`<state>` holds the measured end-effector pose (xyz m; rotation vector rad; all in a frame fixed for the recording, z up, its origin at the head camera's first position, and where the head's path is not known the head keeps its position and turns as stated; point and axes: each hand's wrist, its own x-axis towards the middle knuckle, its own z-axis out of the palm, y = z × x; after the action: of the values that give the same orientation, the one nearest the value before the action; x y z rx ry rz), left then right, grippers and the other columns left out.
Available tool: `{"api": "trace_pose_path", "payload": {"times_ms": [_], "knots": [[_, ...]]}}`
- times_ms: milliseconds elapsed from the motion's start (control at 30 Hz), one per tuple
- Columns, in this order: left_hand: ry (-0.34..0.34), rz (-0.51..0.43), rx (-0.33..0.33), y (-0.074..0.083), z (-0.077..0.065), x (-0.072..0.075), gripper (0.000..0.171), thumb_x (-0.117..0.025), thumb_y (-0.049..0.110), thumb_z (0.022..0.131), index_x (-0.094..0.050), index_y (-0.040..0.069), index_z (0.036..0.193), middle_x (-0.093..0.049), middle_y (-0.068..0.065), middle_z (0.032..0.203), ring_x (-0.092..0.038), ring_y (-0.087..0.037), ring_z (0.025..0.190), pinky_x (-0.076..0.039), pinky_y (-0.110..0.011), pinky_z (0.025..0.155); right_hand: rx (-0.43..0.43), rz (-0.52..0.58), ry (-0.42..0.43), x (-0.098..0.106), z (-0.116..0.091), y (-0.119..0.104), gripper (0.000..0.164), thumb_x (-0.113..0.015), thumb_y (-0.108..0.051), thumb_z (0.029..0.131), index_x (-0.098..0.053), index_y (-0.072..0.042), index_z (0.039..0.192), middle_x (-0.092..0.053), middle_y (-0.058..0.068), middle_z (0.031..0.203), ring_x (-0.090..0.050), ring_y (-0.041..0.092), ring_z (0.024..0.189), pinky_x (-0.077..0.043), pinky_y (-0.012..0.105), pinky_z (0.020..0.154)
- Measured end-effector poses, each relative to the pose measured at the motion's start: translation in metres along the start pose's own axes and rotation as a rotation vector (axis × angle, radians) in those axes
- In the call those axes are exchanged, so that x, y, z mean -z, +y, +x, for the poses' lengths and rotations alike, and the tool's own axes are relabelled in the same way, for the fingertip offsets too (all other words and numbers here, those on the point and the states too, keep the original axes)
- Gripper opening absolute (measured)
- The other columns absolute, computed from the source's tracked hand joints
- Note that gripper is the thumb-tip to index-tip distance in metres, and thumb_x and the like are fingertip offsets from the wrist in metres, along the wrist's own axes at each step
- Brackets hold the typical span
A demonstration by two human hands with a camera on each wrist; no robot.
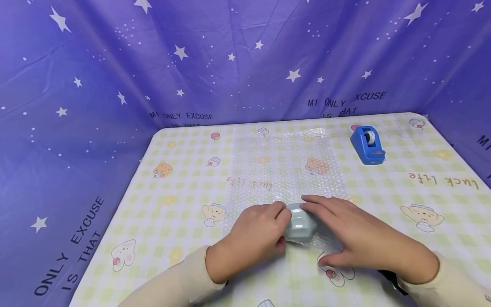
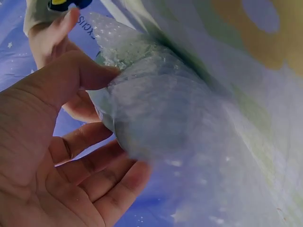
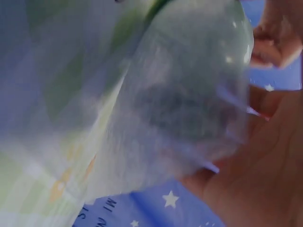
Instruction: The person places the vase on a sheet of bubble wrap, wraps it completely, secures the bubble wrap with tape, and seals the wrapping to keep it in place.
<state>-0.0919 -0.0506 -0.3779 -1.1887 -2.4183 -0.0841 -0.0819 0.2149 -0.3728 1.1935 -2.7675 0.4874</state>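
Note:
A glossy pale grey-green faceted vessel, cup-like in shape (image 1: 300,222), lies on its side at the near end of a bubble wrap sheet (image 1: 276,170). My left hand (image 1: 255,228) grips its left end, thumb and curled fingers around it. In the left wrist view, bubble wrap (image 2: 156,99) covers that end of the vessel, and the thumb presses on the wrap. Around the right side reaches my right hand (image 1: 353,232), its fingers extended and fingertips at the top of the vessel, thumb spread away. The right wrist view shows wrap (image 3: 156,127) over the vessel's right end, blurred.
A blue tape dispenser (image 1: 368,147) with a roll of tape stands at the back right of the table. The table wears a green-and-white checked cloth (image 1: 161,230) with cartoon prints. Behind it hangs a purple curtain (image 1: 215,76) with white stars.

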Motion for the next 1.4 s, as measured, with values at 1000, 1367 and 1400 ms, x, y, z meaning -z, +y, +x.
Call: {"api": "trace_pose_path", "payload": {"times_ms": [1000, 1367, 1400], "knots": [[-0.149, -0.159, -0.024, -0.015, 0.004, 0.003, 0.061, -0.085, 0.043, 0.072, -0.058, 0.012, 0.118, -0.063, 0.001, 0.121, -0.066, -0.012, 0.098, -0.057, -0.030, 0.087, -0.076, -0.119, 0.036, -0.013, 0.008, -0.005, 0.075, -0.078, -0.041, 0.090, -0.046, -0.002, 0.146, -0.068, 0.007, 0.129, -0.068, 0.029, 0.120, -0.045, 0.069, 0.103], [-0.107, -0.063, -0.013, -0.011, 0.001, -0.004, 0.058, -0.085, 0.050, 0.077, -0.059, 0.014, 0.115, -0.067, -0.005, 0.121, -0.071, -0.016, 0.099, -0.058, -0.033, 0.086, -0.099, -0.067, 0.013, -0.013, 0.007, -0.002, 0.073, -0.075, -0.042, 0.092, -0.044, -0.004, 0.147, -0.068, 0.003, 0.128, -0.068, 0.026, 0.119, -0.048, 0.066, 0.100], [-0.102, -0.057, -0.012, -0.011, 0.001, -0.004, 0.056, -0.084, 0.049, 0.079, -0.059, 0.014, 0.115, -0.067, -0.005, 0.120, -0.071, -0.016, 0.097, -0.058, -0.033, 0.085, -0.101, -0.064, 0.010, -0.013, 0.007, -0.002, 0.073, -0.075, -0.042, 0.093, -0.044, -0.004, 0.147, -0.068, 0.003, 0.129, -0.068, 0.025, 0.119, -0.047, 0.067, 0.100]]}}
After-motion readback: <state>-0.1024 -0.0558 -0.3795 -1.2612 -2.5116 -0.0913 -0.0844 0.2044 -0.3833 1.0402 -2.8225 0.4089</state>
